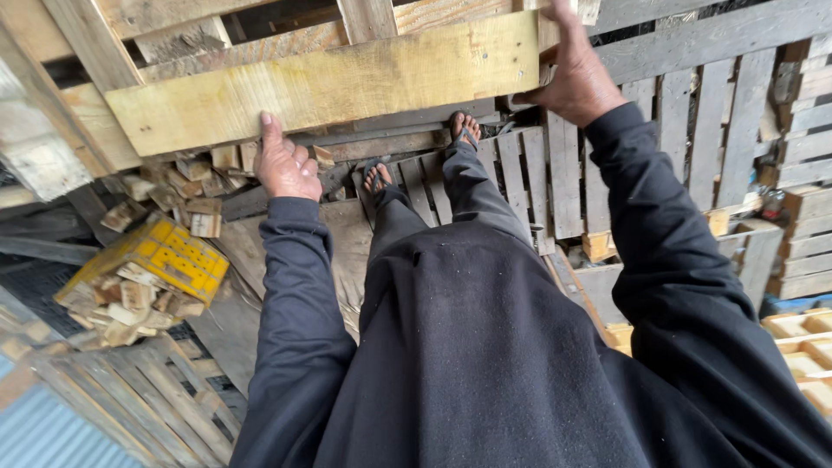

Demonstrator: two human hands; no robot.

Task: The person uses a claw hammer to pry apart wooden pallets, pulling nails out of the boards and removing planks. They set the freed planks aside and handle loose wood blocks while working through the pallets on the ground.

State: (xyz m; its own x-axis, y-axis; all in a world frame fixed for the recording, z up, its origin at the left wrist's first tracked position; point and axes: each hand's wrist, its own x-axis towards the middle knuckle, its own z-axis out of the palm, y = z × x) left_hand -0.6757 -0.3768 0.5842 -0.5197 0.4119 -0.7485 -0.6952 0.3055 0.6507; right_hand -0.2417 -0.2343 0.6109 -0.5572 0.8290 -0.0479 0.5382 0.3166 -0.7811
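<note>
— Stacked grey pallets [711,113] fill the yard on the right, and more weathered ones [130,407] lie on the ground at lower left. What is the person holding?

— A pale wooden pallet [329,82], raised on edge in front of the body. Its broad yellowish board runs across the upper part of the view.

— How do the hands sit on it?

— The left hand [284,165] is under the lower edge of that board, fingers curled beneath and the thumb pressed flat up the face. The right hand [576,74] is clamped over the board's right end, fingers wrapped round the corner.

— And underfoot?

— Both feet, in sandals [464,130], stand on a flat pallet. Just left of it lies a heap of wooden offcut blocks [186,186], with a yellow plastic crate [169,256] tipped among more blocks.

— What would make the hold sound?

— Probably keeping the weight close to the body, both palms well onto the wood, and the feet squarely on slats rather than gaps. The loose blocks nearby look like a trip hazard.
</note>
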